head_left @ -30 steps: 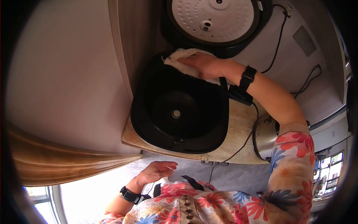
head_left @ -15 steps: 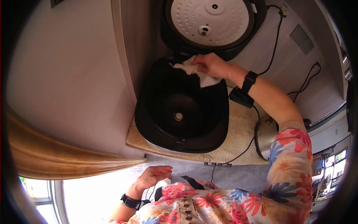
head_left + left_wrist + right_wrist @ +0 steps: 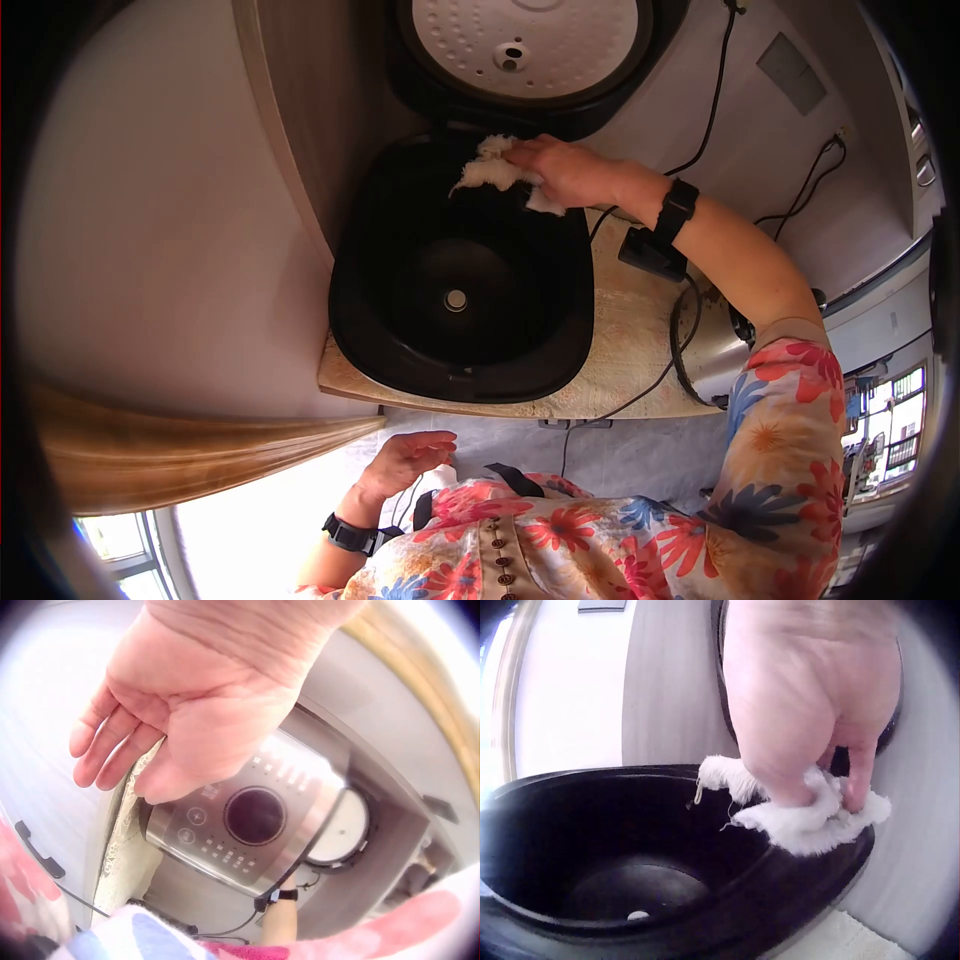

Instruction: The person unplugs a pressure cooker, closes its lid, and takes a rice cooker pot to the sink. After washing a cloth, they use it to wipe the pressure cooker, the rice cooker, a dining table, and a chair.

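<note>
1. While the right fingers [image 3: 861,776] pinched the white cloth [image 3: 802,826], it lay bunched just beneath them on the cooker's rim [image 3: 802,881], no longer spread wide.
2. Wiping seemingly continued there; left fingers [image 3: 105,746] hung loose, empty.

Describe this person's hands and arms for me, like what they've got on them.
The left hand and right hand are both ungloved. Each wrist wears a black band: the left band and the right band, which has a dark boxy unit beside it. The right sleeve is pale with big red and blue flowers, ending in a plain beige cuff.
</note>
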Available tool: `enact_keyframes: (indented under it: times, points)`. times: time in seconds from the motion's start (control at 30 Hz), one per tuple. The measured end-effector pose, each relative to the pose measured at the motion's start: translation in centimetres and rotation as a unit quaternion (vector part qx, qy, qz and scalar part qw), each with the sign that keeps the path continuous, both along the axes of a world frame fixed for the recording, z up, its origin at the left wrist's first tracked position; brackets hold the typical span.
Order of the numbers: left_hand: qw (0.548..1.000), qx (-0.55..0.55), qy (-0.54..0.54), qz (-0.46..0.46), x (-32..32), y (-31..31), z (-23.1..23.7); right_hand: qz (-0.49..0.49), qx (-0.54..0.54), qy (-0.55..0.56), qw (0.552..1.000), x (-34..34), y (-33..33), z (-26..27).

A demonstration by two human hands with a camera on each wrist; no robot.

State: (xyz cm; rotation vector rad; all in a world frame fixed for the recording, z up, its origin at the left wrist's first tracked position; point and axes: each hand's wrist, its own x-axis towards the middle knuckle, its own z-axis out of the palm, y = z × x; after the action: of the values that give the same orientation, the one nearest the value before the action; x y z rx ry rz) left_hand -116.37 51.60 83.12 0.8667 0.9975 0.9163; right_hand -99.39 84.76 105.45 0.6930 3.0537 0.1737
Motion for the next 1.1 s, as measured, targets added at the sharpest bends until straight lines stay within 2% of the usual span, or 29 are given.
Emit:
enact_keyframes:
  times: [0.13,0.23,0.3,0.33,0.4,0.43,0.5,0.63,0.77,0.83,1.0,1.1]
  points:
    - [1.0,0.012,0.006,0.006,0.7,-0.2,-0.2,0.019,-0.019,-0.034,0.999,1.9,0.5,0.0]
    - [0.999,0.023,-0.005,0.037,0.9,-1.1,-0.2,0.021,0.011,-0.043,0.999,3.0,0.4,-0.4]
    - [0.998,0.033,-0.003,0.05,0.5,-1.7,-1.0,-0.039,-0.007,-0.01,0.999,3.6,0.8,-1.2]
    - [0.997,0.042,-0.001,0.062,0.3,-2.0,-1.3,-0.038,-0.006,-0.009,0.999,3.9,1.2,-1.7]
    - [0.997,0.026,0.031,0.065,0.3,-2.4,-1.1,0.003,0.076,-0.019,0.997,3.8,2.1,-2.0]
    - [0.996,0.006,0.062,0.066,0.3,-2.8,-0.9,0.002,0.074,-0.02,0.997,3.6,2.6,-2.1]
    - [0.995,-0.004,0.059,0.075,0.3,-3.6,-0.9,-0.015,0.16,0.027,0.987,1.7,2.0,-0.9]
    - [0.995,-0.02,0.052,0.081,0.6,-3.5,0.2,0.12,0.19,0.083,0.971,-5.0,2.3,0.6]
    - [0.997,-0.008,0.046,0.063,0.6,-2.3,0.3,0.139,0.164,0.036,0.976,-8.2,3.7,-0.9]
    - [0.998,0.007,0.027,0.061,0.4,-1.8,-0.3,0.058,0.107,-0.004,0.993,-7.7,3.1,-0.1]
    - [0.999,0.007,0.044,0.031,0.2,0.0,-1.2,0.027,0.087,-0.011,0.996,-2.6,3.5,-0.7]
    - [1.0,0.002,0.012,0.023,0.3,1.0,-1.2,-0.111,-0.013,0.018,0.994,0.4,3.5,-0.8]
